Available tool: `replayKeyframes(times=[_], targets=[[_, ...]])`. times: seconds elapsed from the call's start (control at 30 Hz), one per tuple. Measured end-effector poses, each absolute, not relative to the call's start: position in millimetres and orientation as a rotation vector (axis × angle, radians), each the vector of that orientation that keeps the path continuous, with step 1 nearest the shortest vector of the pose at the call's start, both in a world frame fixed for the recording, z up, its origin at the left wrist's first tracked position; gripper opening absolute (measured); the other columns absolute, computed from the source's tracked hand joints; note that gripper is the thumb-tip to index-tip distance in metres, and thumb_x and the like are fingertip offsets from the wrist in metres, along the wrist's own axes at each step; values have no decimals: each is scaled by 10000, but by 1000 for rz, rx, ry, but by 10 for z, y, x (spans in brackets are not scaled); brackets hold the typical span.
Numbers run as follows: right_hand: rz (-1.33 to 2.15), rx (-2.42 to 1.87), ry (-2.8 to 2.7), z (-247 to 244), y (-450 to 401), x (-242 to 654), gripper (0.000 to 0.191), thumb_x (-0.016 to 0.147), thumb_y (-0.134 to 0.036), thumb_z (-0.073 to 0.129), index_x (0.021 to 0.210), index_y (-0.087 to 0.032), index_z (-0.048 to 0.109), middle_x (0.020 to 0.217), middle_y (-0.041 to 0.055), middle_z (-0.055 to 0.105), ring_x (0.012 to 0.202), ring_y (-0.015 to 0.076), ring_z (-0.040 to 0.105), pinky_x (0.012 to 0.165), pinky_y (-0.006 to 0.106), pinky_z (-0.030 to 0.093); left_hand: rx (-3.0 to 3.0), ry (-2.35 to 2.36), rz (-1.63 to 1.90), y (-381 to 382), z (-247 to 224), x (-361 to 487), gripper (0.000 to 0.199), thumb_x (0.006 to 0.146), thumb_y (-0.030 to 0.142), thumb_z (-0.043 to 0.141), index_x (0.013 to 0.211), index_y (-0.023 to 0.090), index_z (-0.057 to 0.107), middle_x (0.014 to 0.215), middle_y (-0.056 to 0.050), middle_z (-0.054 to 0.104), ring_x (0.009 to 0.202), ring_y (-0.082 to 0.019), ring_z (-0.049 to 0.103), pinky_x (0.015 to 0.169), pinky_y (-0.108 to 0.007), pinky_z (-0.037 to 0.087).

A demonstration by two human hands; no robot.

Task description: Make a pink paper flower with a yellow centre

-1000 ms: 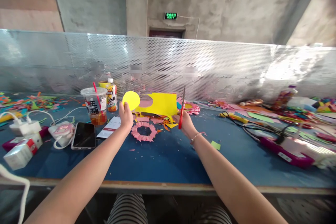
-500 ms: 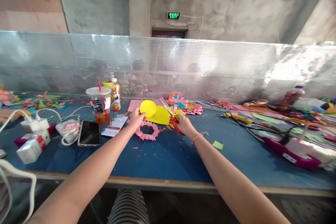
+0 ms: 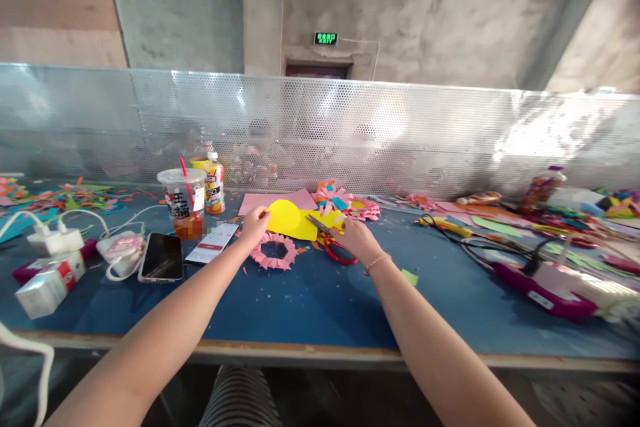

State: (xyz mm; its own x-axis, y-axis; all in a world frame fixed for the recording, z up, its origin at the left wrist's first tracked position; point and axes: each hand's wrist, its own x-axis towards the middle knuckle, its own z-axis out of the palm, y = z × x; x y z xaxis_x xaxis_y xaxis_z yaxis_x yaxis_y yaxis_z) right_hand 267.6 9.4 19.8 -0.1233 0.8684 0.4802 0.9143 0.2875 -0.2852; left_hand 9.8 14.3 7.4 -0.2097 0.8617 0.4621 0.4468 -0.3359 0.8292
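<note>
My left hand (image 3: pixel 255 225) pinches the left edge of a round yellow paper (image 3: pixel 284 217). Behind and right of that disc lies a larger yellow sheet (image 3: pixel 309 232). My right hand (image 3: pixel 356 237) is closed on red-handled scissors (image 3: pixel 341 252), whose blades point left over the yellow paper. A pink fringed paper ring (image 3: pixel 273 251) lies on the blue table just in front of the yellow paper. Pink paper flowers (image 3: pixel 333 195) and a pink sheet (image 3: pixel 250 203) are behind it.
A plastic cup with a straw (image 3: pixel 184 203), a juice bottle (image 3: pixel 214 183) and a phone (image 3: pixel 161 257) stand or lie to the left, beside chargers (image 3: pixel 55 238). On the right are a yellow tool (image 3: pixel 445 227), cables, a purple power strip (image 3: pixel 543 290) and paper scraps.
The yellow disc has come down and right over the yellow sheet. The scissors' blades have turned from upright to pointing left, and look closer together. The view has shifted slightly.
</note>
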Motion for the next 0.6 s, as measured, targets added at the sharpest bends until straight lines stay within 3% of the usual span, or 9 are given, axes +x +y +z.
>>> replayKeyframes(times=[0.07, 0.2, 0.3, 0.43, 0.53, 0.6], targets=[[-19, -1454, -1955, 184, 87, 2613, 227, 728, -356, 562, 804, -143, 583, 840, 115, 633, 811, 209, 579, 739, 309, 433, 1713, 1406, 1567, 135, 60, 108, 162, 692, 312, 494, 731, 166, 551, 685, -20, 596, 698, -166, 575, 620, -265, 440], [477, -1161, -1912, 103, 92, 2395, 300, 738, -379, 541, 917, -139, 559, 892, 77, 627, 787, 150, 582, 737, 284, 453, 1734, 1233, 1449, 118, 29, 157, 181, 669, 314, 538, 754, 154, 549, 727, -40, 622, 694, -160, 589, 629, -269, 459], [705, -1055, -1817, 49, 115, 2321, 278, 691, -349, 576, 864, -133, 550, 817, 49, 616, 715, 128, 572, 665, 260, 461, 1878, 1154, 1337, 108, 32, 201, 177, 687, 305, 541, 777, 155, 566, 784, -53, 635, 737, -162, 597, 661, -268, 463], [770, -999, -1698, 44, 157, 2394, 255, 643, -357, 592, 768, -143, 533, 686, -2, 570, 614, 108, 532, 572, 235, 444, 2118, 1366, 1228, 89, 51, 146, 137, 702, 255, 533, 796, 186, 606, 875, -70, 650, 831, -198, 592, 757, -302, 443], [729, -941, -1622, 70, 154, 2442, 237, 646, -352, 578, 771, -159, 521, 695, -6, 567, 619, 109, 532, 577, 238, 454, 2201, 1672, 1094, 83, 39, 21, 220, 567, 189, 650, 785, 199, 625, 930, -94, 650, 894, -250, 579, 787, -318, 426], [692, -919, -1634, 87, 117, 2425, 213, 656, -343, 570, 768, -170, 517, 711, -1, 571, 634, 119, 547, 584, 251, 469, 2200, 1736, 1015, 99, 17, -48, 228, 522, 163, 663, 745, 198, 634, 865, -90, 658, 839, -249, 592, 754, -317, 436]])
